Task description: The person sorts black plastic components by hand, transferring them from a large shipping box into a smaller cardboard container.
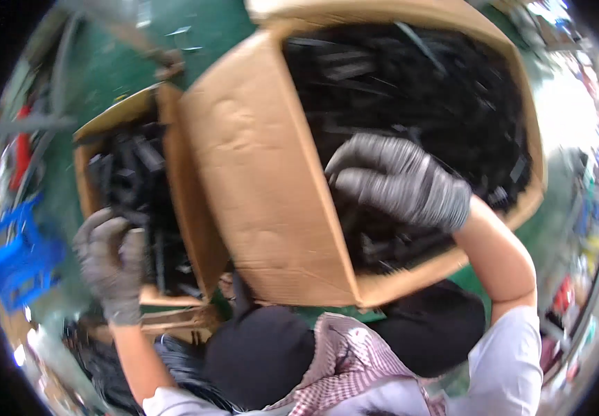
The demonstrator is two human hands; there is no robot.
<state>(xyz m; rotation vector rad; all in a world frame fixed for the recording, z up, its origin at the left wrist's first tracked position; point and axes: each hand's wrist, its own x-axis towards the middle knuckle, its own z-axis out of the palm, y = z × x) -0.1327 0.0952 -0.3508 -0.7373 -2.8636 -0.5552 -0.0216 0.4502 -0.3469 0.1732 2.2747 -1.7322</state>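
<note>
Grey knit gloves cover both hands. My right hand (pixel 402 182) is over the large cardboard box (pixel 261 166), near its left wall. Its fingers and thumb are drawn together in a pinch, and what they hold, if anything, is too blurred to name. Black plastic-looking pieces (pixel 396 90) fill that box. At the left edge of the smaller cardboard box (pixel 195 201) is my left hand (pixel 111 260), its fingers curved and apart with nothing visible in them. Similar black pieces (pixel 133 163) lie in this smaller box.
A blue plastic stool (pixel 22 253) stands on the green floor (pixel 213 28) at the left. Beside my left forearm lies a dark bundle (pixel 192 367). My knees (pixel 261 353) are close to the boxes' near sides. A blurred metal frame (pixel 43 125) is at the far left.
</note>
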